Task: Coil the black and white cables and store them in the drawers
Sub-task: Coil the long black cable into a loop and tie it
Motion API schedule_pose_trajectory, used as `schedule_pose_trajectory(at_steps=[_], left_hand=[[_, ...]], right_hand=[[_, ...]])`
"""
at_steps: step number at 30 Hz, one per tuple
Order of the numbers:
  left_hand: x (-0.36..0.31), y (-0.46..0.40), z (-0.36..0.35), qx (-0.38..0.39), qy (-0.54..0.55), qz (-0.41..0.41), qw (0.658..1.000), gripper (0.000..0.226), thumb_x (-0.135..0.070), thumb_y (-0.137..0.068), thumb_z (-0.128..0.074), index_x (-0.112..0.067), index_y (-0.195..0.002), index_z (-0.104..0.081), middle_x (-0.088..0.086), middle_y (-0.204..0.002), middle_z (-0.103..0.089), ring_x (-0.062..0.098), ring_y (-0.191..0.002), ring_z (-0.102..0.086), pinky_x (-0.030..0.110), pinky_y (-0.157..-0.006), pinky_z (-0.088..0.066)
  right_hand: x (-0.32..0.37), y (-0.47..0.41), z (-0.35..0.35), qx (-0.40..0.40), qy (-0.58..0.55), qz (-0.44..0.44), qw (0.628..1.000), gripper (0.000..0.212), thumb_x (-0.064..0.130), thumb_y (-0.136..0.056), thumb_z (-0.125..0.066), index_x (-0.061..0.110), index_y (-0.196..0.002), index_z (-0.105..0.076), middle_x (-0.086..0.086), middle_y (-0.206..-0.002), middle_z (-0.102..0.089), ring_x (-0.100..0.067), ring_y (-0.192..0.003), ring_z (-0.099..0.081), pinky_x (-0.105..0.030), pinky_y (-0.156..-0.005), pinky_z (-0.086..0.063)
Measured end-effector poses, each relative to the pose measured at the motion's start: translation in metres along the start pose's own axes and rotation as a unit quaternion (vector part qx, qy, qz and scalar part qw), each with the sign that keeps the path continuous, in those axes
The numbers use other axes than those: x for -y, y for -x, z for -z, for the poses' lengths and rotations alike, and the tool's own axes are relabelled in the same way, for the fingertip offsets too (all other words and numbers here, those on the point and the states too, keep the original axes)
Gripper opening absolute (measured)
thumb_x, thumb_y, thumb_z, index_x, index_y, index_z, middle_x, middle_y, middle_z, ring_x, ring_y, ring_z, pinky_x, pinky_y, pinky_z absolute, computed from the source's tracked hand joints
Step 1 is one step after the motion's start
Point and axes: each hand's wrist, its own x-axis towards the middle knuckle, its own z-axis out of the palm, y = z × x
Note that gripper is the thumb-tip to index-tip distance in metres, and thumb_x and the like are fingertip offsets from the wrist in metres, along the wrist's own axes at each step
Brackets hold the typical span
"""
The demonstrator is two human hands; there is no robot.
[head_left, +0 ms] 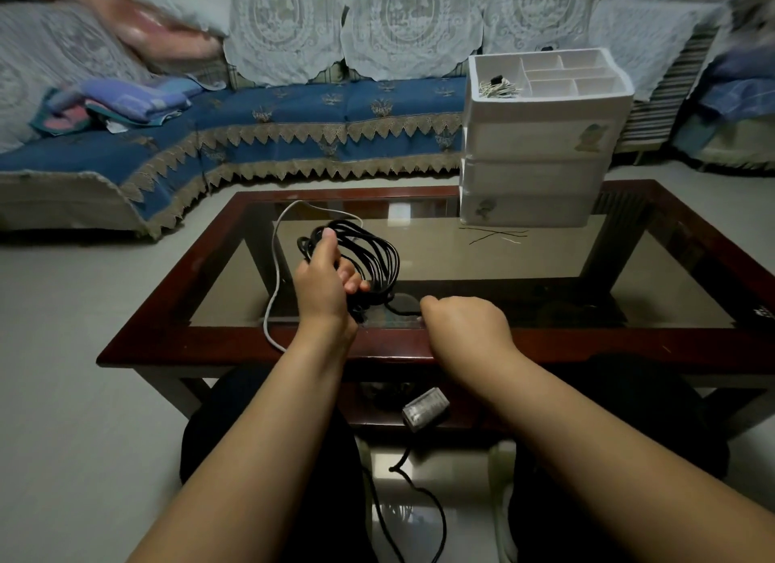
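My left hand point(323, 283) grips a bundle of loops of the black cable point(373, 260) above the glass table point(545, 340). The cable's free tail runs down under the table edge and across the floor between my knees. My right hand point(465, 321) is curled near the table's front edge, beside the strand leaving the coil; whether it pinches the cable is hidden. The white cable point(274, 269) lies loose on the glass to the left of the coil and hangs over the front edge. The white drawer unit point(541, 172) stands at the back right of the table, drawers closed.
The unit's top tray point(474, 88) holds a small bundle of ties. A few loose twist ties point(495, 235) lie on the glass in front of the unit. A blue-covered sofa point(293, 114) runs behind the table. A small clear container point(425, 409) sits under the table edge.
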Motion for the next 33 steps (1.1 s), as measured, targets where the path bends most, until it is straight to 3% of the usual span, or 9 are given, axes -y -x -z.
schedule_pose_trajectory(at_steps=[6, 11, 16, 18, 23, 24, 26, 29, 33], left_hand=[[0.012, 0.006, -0.008, 0.004, -0.172, -0.123, 0.977, 0.034, -0.028, -0.098, -0.049, -0.015, -0.066, -0.048, -0.005, -0.045, -0.044, 0.011, -0.040, -0.042, 0.027, -0.043, -0.039], [0.017, 0.006, -0.009, 0.026, -0.343, -0.181, 0.921, 0.034, -0.030, -0.097, -0.051, -0.001, -0.081, -0.061, 0.000, -0.058, -0.057, 0.000, -0.046, -0.054, 0.011, -0.048, -0.041], [0.019, 0.001, -0.005, 0.085, -0.424, -0.165, 0.887, 0.048, -0.050, -0.094, -0.045, -0.009, -0.073, -0.057, -0.001, -0.060, -0.057, 0.006, -0.052, -0.055, 0.021, -0.053, -0.040], [0.018, 0.005, -0.005, 0.124, -0.444, -0.138, 0.877, 0.059, -0.061, -0.089, -0.033, -0.013, -0.061, -0.050, 0.001, -0.056, -0.053, 0.012, -0.051, -0.053, 0.025, -0.053, -0.040], [0.011, 0.010, -0.004, 0.163, -0.485, -0.138, 0.848, 0.080, -0.079, -0.065, -0.008, -0.011, -0.060, -0.049, 0.004, -0.057, -0.050, 0.012, -0.052, -0.048, 0.021, -0.052, -0.037], [0.011, 0.010, -0.003, 0.189, -0.495, -0.144, 0.836, 0.083, -0.082, -0.064, -0.006, -0.012, -0.060, -0.050, 0.001, -0.055, -0.051, 0.009, -0.049, -0.049, 0.016, -0.048, -0.036], [0.013, 0.009, -0.002, 0.251, -0.504, -0.103, 0.820, 0.088, -0.084, -0.066, -0.006, -0.013, -0.064, -0.058, -0.004, -0.050, -0.055, 0.003, -0.041, -0.051, 0.017, -0.045, -0.039], [0.016, 0.011, 0.004, 0.346, -0.456, 0.051, 0.819, 0.095, -0.082, -0.073, -0.010, 0.000, -0.077, -0.059, -0.003, -0.046, -0.046, 0.012, -0.037, -0.041, 0.024, -0.045, -0.032], [0.006, 0.014, 0.013, 0.423, -0.278, 0.199, 0.839, 0.072, -0.086, -0.066, -0.028, -0.016, -0.069, -0.045, -0.004, -0.050, -0.035, 0.009, -0.040, -0.031, 0.022, -0.045, -0.034]], right_hand=[[0.015, -0.002, 0.023, 0.043, -0.050, 0.113, 0.991, 0.019, 0.029, -0.096, -0.053, 0.013, -0.103, -0.061, -0.007, -0.095, -0.063, -0.029, -0.091, -0.061, -0.035, -0.065, -0.041], [0.006, -0.003, 0.039, 0.099, -0.173, 0.121, 0.973, 0.035, 0.019, -0.093, -0.053, 0.015, -0.127, -0.048, -0.004, -0.109, -0.064, -0.025, -0.096, -0.061, -0.043, -0.078, -0.053], [0.006, -0.004, 0.041, 0.089, -0.310, 0.098, 0.941, 0.022, 0.019, -0.092, -0.057, 0.017, -0.104, -0.040, -0.004, -0.092, -0.067, -0.020, -0.083, -0.065, -0.041, -0.075, -0.055], [0.002, -0.004, 0.043, 0.148, -0.425, 0.071, 0.890, 0.026, 0.012, -0.090, -0.060, 0.019, -0.105, -0.041, -0.006, -0.094, -0.069, -0.018, -0.082, -0.066, -0.032, -0.071, -0.056], [-0.011, 0.003, 0.045, 0.263, -0.680, 0.004, 0.684, 0.038, -0.003, -0.090, -0.055, 0.015, -0.121, -0.040, -0.013, -0.094, -0.069, -0.015, -0.060, -0.060, -0.032, -0.058, -0.053], [-0.012, 0.004, 0.043, 0.246, -0.672, 0.004, 0.699, 0.035, 0.002, -0.092, -0.055, 0.016, -0.121, -0.040, -0.010, -0.090, -0.070, -0.011, -0.052, -0.056, -0.028, -0.050, -0.050], [-0.015, 0.001, 0.042, 0.182, -0.575, 0.025, 0.797, 0.032, 0.015, -0.093, -0.059, 0.021, -0.119, -0.042, -0.005, -0.083, -0.070, -0.007, -0.049, -0.053, -0.023, -0.044, -0.044], [-0.024, -0.005, 0.045, 0.040, -0.340, 0.047, 0.938, 0.036, 0.040, -0.078, -0.074, 0.026, -0.104, -0.053, 0.006, -0.083, -0.062, -0.007, -0.070, -0.058, -0.024, -0.056, -0.045], [-0.035, -0.016, 0.045, -0.017, -0.286, 0.031, 0.958, 0.041, 0.061, -0.067, -0.070, 0.028, -0.086, -0.057, 0.012, -0.075, -0.057, -0.005, -0.072, -0.056, -0.024, -0.056, -0.043]])
